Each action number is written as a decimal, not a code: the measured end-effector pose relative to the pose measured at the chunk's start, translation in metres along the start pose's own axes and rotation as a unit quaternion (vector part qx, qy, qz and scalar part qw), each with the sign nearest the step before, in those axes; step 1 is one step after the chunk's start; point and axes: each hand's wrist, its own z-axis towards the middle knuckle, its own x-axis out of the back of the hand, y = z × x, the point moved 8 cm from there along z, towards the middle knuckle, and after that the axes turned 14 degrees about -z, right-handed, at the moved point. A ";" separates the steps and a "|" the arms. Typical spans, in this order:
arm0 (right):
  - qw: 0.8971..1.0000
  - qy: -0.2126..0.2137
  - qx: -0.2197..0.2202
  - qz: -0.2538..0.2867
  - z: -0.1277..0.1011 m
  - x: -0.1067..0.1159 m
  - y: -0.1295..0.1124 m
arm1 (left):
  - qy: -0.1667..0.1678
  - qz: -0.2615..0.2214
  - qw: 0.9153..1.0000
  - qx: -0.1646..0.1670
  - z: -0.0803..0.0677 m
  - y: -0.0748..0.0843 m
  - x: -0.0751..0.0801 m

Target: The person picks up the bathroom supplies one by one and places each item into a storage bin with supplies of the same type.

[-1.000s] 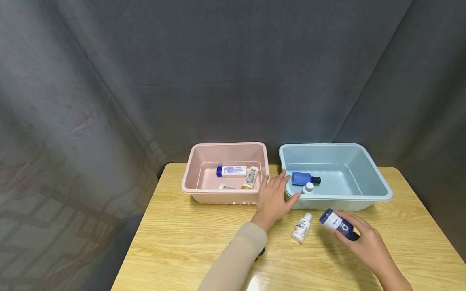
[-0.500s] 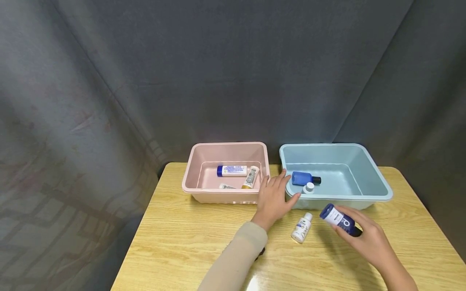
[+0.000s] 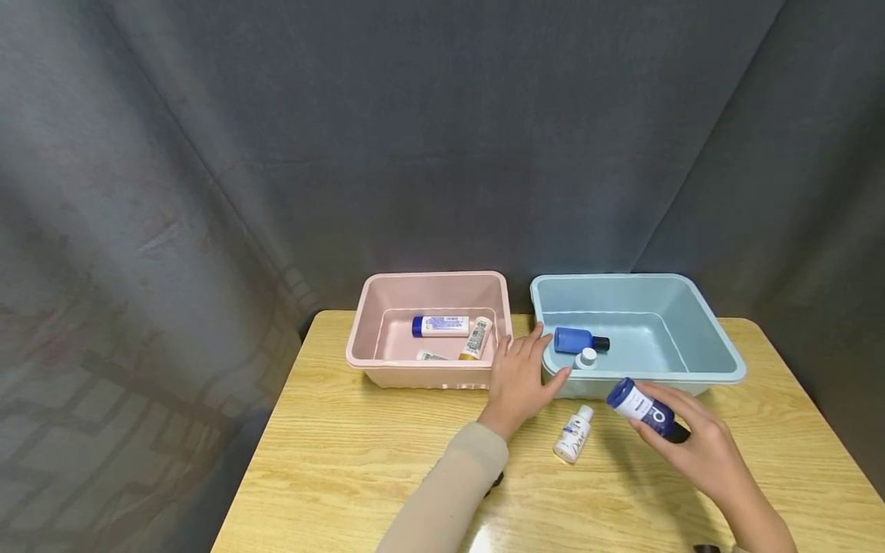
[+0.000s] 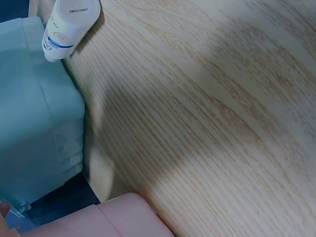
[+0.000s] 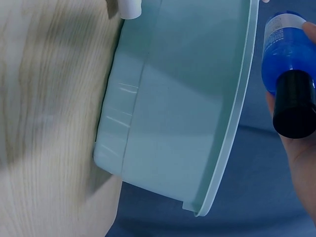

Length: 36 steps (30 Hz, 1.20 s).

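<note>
My right hand (image 3: 698, 442) grips a small blue bottle (image 3: 646, 407) with a black cap, held tilted above the table in front of the light-blue bin (image 3: 650, 378). In the right wrist view this bottle (image 5: 286, 54) shows its black cap toward the camera. My left hand (image 3: 518, 384), fingers spread, rests at the light-blue bin's near left corner, beside the pink bin (image 3: 415, 364). A white Dove bottle (image 3: 573, 435) lies on the table between the hands; the left wrist view shows the same white bottle (image 4: 71, 24). Only fingertips of the left hand appear there.
The light-blue bin holds another blue bottle (image 3: 572, 339) and a white-capped bottle (image 3: 587, 356). Inside the pink bin lie a blue-capped tube (image 3: 442, 326), a gold-capped tube (image 3: 477, 338) and a partly hidden white item (image 3: 430, 355). A dark curtain (image 3: 442, 153) hangs behind the table.
My right hand has lifted the blue bottle slightly, staying in front of the light-blue bin. A dark object has come into view by the right wrist. The left hand keeps its place.
</note>
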 end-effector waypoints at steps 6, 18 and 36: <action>1.000 -0.007 0.000 -0.008 0.005 0.000 -0.001 | 0.001 -0.002 1.000 0.001 -0.001 -0.001 -0.001; 1.000 -0.006 0.014 -0.014 0.021 0.002 -0.004 | 0.000 0.000 1.000 0.003 -0.001 -0.002 -0.003; 0.999 -0.013 0.041 -0.026 0.044 0.002 0.002 | 0.008 -0.001 1.000 -0.003 0.000 0.000 -0.001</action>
